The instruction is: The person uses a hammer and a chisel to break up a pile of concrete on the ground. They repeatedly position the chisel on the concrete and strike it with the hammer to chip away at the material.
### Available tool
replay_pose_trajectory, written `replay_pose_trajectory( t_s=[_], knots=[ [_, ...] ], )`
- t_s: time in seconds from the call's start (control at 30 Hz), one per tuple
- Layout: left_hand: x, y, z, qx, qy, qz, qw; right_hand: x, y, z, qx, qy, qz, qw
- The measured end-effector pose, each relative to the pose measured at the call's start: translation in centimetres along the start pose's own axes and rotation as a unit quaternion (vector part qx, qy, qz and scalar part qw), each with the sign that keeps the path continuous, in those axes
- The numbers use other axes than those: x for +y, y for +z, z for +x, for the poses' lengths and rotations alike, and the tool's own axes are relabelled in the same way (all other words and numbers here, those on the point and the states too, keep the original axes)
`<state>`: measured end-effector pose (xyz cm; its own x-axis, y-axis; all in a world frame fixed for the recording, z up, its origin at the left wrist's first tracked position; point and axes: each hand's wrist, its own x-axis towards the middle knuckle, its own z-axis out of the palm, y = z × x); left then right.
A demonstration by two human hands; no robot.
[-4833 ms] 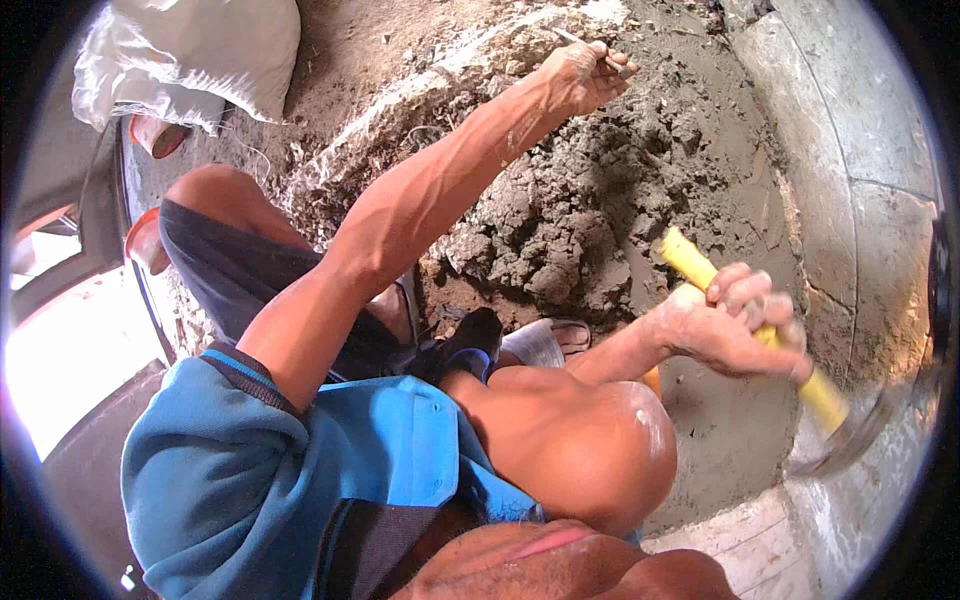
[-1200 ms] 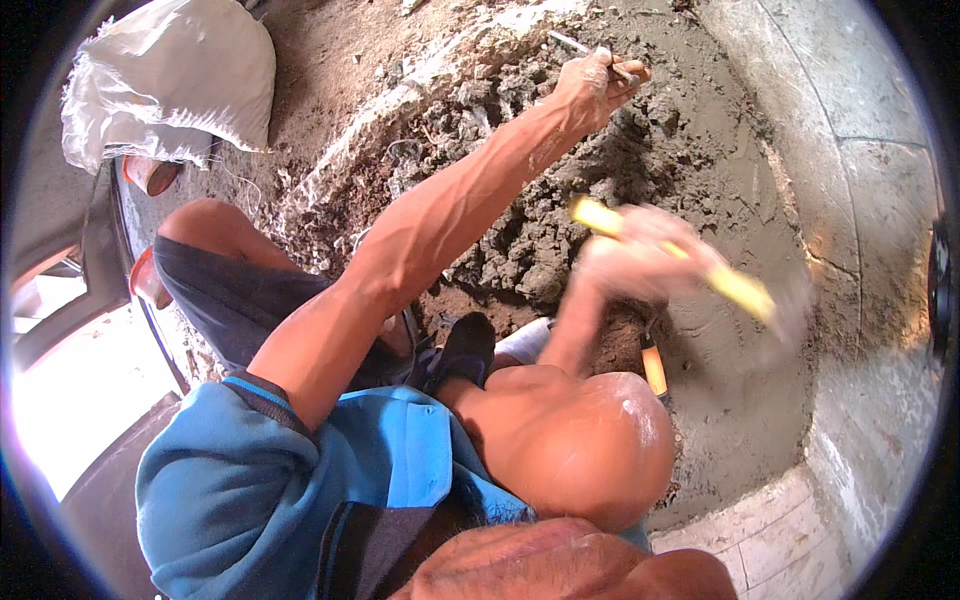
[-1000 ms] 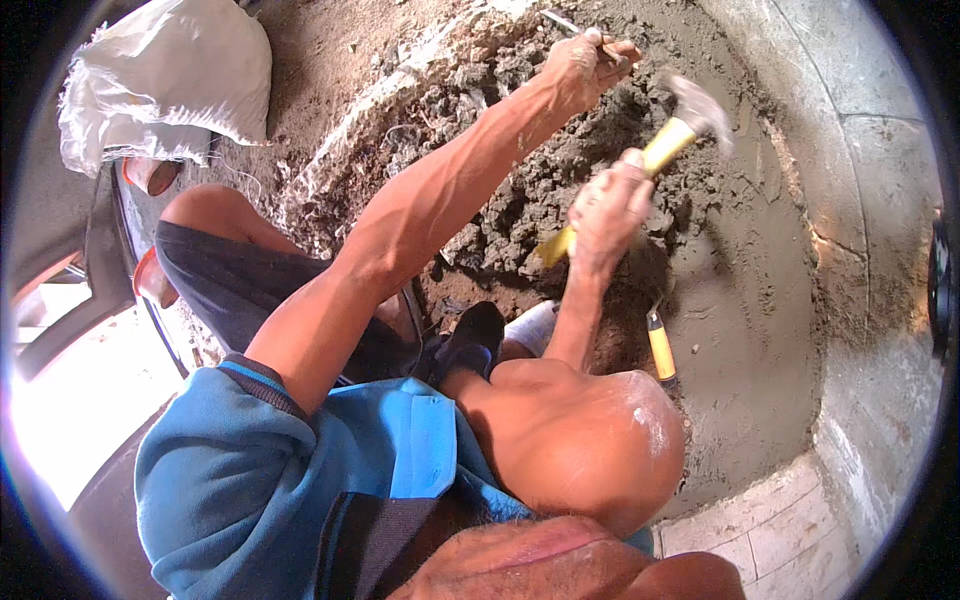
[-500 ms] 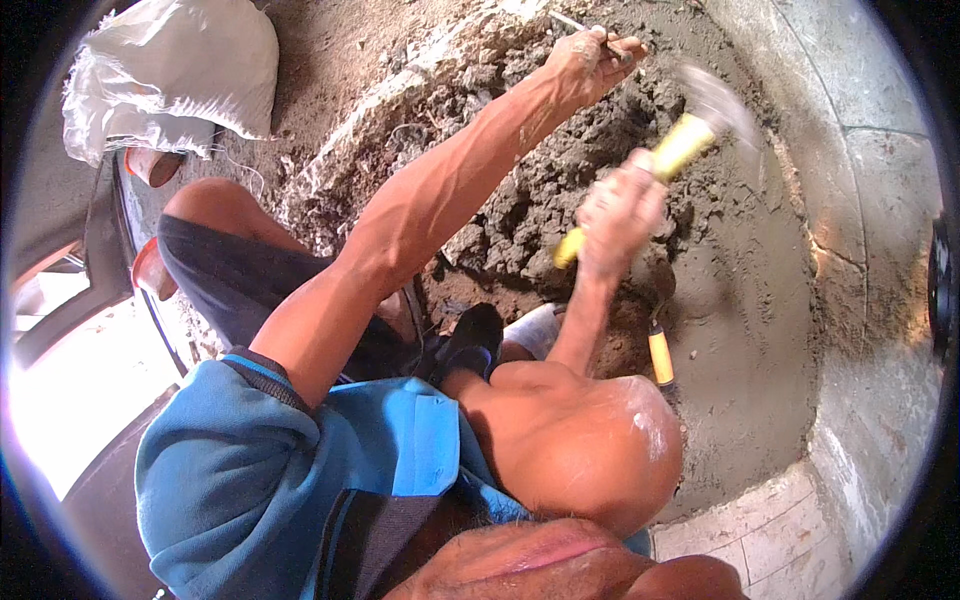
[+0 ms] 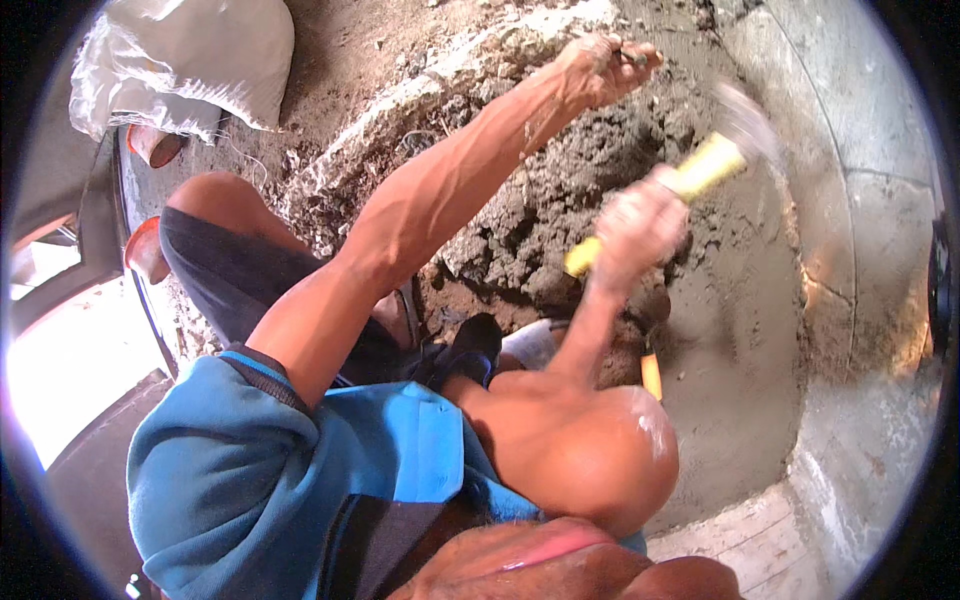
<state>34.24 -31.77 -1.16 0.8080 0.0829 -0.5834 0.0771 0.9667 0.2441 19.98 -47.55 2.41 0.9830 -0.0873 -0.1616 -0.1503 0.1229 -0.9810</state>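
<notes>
My right hand (image 5: 640, 225) is wrapped round the yellow handle of a hammer (image 5: 712, 165). The hammer's head is smeared by motion over the wet mortar at the upper right. Further up, my left hand (image 5: 605, 70) reaches across the mortar heap (image 5: 520, 220) with its fingers curled in. Something small and dark shows between those fingers, too unclear to name. Lumpy grey mortar lies beneath both hands. Beside my right knee, a tool with a yellow handle (image 5: 652, 377) rests partly hidden.
Smooth wet cement (image 5: 740, 360) spreads on the right, up to a grey wall (image 5: 890, 120). At the upper left lies a white woven sack (image 5: 200, 60), near an orange-rimmed container (image 5: 155, 145) and a second orange container (image 5: 148, 250). Pale tiles (image 5: 740, 555) line the lower right.
The hammer and my right hand have shifted right and slightly down. My left hand has moved slightly right; the thin light rod seen beyond it earlier no longer shows.
</notes>
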Motion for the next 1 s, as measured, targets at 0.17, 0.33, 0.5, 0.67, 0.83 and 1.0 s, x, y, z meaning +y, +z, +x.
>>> replay_pose_trajectory(
  t_s=[0.17, 0.33, 0.5, 0.67, 0.83, 1.0],
  knots=[
    [-0.5, -0.2, -0.6, 0.008, -0.003, 0.009, 1.0, -9.7, -1.5, 1.1, 0.236, -0.252, 0.19, 0.919],
    [-0.6, -0.3, 0.6, -0.025, -0.018, -0.001, 1.0, 5.8, 2.2, 0.2, -0.02, -0.104, -0.272, 0.956],
    [0.2, -0.5, 0.3, -0.023, -0.031, -0.022, 0.999, -5.2, -0.6, 1.3, 0.078, -0.047, 0.086, 0.992],
    [-1.9, 1.2, -0.3, 0.019, -0.018, -0.004, 1.0, -7.1, -2.7, 2.9, 0.193, -0.394, 0.165, 0.883],
    [0.0, -1.1, 1.1, -0.002, -0.014, -0.041, 0.999, 5.1, 1.7, 0.0, -0.059, -0.029, -0.157, 0.985],
    [1.7, -2.7, 2.0, -0.064, -0.045, 0.007, 0.997, -6.4, -1.3, 1.5, 0.134, -0.234, 0.003, 0.963]
  ],
)
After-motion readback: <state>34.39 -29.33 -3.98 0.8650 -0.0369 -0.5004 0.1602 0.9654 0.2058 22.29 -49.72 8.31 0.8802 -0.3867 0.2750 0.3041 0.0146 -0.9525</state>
